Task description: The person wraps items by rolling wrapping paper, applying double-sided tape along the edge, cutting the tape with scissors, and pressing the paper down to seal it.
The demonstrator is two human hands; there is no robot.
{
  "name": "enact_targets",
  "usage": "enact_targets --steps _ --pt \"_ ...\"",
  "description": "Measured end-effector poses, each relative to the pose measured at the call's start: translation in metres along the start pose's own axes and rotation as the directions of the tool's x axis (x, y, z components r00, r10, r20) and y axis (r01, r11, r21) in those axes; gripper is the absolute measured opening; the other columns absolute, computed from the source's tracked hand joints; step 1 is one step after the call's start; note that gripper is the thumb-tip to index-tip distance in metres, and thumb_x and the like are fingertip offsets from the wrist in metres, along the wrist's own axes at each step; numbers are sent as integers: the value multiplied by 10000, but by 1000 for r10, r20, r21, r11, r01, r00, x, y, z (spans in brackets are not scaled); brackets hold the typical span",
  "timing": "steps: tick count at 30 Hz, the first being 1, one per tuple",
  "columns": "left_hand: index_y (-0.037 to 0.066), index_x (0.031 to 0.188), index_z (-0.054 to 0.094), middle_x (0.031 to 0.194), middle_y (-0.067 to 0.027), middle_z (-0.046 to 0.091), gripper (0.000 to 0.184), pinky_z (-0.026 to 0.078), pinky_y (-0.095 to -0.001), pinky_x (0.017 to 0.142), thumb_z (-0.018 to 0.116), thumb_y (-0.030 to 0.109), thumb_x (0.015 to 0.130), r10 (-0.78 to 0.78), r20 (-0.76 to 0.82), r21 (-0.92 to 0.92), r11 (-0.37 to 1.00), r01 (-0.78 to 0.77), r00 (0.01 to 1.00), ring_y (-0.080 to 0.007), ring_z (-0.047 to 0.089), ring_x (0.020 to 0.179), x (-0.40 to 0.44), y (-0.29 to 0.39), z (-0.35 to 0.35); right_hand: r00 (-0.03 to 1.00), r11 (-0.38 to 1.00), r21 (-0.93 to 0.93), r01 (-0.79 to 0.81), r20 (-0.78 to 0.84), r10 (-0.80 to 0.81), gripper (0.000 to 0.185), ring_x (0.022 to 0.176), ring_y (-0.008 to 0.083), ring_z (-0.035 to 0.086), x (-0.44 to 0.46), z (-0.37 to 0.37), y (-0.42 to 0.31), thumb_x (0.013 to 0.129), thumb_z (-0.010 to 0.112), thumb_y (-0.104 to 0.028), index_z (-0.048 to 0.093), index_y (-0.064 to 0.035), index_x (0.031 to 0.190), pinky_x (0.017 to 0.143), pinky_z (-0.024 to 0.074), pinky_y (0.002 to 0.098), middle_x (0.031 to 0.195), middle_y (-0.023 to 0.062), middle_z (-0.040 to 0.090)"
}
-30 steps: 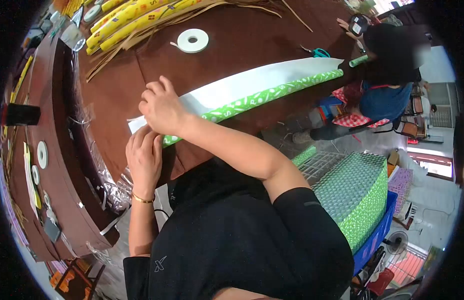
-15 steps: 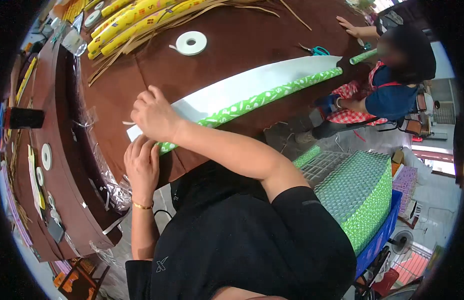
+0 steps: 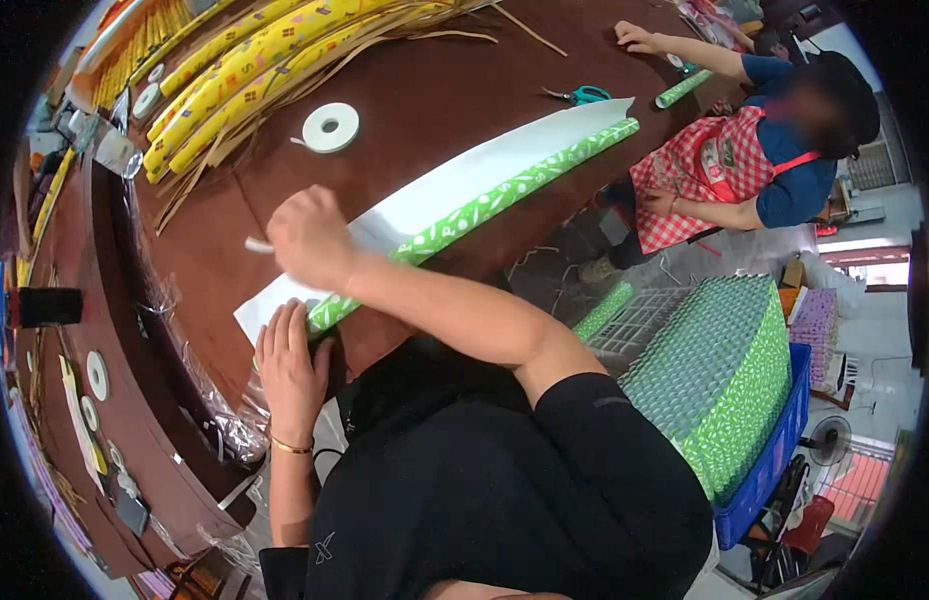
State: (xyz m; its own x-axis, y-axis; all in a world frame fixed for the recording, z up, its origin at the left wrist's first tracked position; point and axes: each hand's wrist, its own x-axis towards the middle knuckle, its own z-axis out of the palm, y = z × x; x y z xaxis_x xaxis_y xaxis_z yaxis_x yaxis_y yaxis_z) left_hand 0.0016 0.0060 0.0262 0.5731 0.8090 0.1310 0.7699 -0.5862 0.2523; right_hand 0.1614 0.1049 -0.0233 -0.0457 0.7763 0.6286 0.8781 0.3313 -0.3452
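Note:
A roll of green patterned wrapping paper [image 3: 515, 195] lies diagonally across the brown table, with its white-backed loose sheet [image 3: 440, 180] spread along the far side. My left hand [image 3: 293, 362] grips the roll's near end, fingers laid over it and thumb alongside. Above the paper's near end, my right hand [image 3: 313, 240] is closed and somewhat blurred. A short white strip of tape [image 3: 257, 245] sticks out from its fingers. Farther back on the table lies a white tape roll [image 3: 331, 128], and teal-handled scissors [image 3: 588, 95] rest beyond the sheet.
Yellow patterned rolls [image 3: 275, 65] and brown strips [image 3: 385, 45] lie at the back left. A person in a red checked apron [image 3: 700, 175] sits at the right, one hand on the table. A blue crate [image 3: 760, 470] holds many green rolls. Clear plastic [image 3: 240, 435] hangs at the table's left edge.
My right hand has lifted slightly off the paper and away from my left hand, carrying the white strip. The left hand stays at the roll's end. The camera view has shifted.

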Motion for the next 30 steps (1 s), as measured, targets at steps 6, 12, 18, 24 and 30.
enact_targets --steps 6,12,18,24,30 --pt "31 1216 557 1286 -119 614 405 406 -455 1057 688 92 838 23 -47 -7 1000 -23 999 -324 551 1227 2 -8 6 902 903 -48 -427 -95 422 173 772 377 669 23 -102 152 801 649 -230 717 -71 797 721 545 475 800 169 683" --pt "40 1199 557 1240 -121 631 380 405 -456 1060 678 79 841 27 -36 32 999 -26 999 -323 587 1149 6 -11 -34 670 741 26 -671 -404 622 254 758 247 690 14 -278 273 881 649 -250 727 -10 911 719 523 401 797 145 715" --pt "37 1210 547 1228 -131 624 389 400 -462 1058 665 75 841 -27 62 26 999 26 998 -337 572 1154 -13 -35 -25 415 718 274 -639 -663 623 271 751 238 663 -63 -425 438 895 616 -246 704 1 962 641 527 369 890 108 682" --pt "23 1254 535 1298 -159 578 463 379 -466 1072 682 75 818 -49 83 -23 998 51 995 -354 523 1220 -11 -31 -23 60 543 241 -805 -876 479 332 736 314 709 -154 -503 435 855 627 -247 697 77 878 656 573 434 912 223 718" --pt "18 1369 489 1378 -182 527 653 345 -483 1108 751 150 785 113 16 -93 989 -111 993 -368 474 1293 20 13 -9 469 309 -358 -881 -587 660 422 938 378 696 -179 -440 414 864 614 -320 713 48 1044 837 533 439 974 247 715"
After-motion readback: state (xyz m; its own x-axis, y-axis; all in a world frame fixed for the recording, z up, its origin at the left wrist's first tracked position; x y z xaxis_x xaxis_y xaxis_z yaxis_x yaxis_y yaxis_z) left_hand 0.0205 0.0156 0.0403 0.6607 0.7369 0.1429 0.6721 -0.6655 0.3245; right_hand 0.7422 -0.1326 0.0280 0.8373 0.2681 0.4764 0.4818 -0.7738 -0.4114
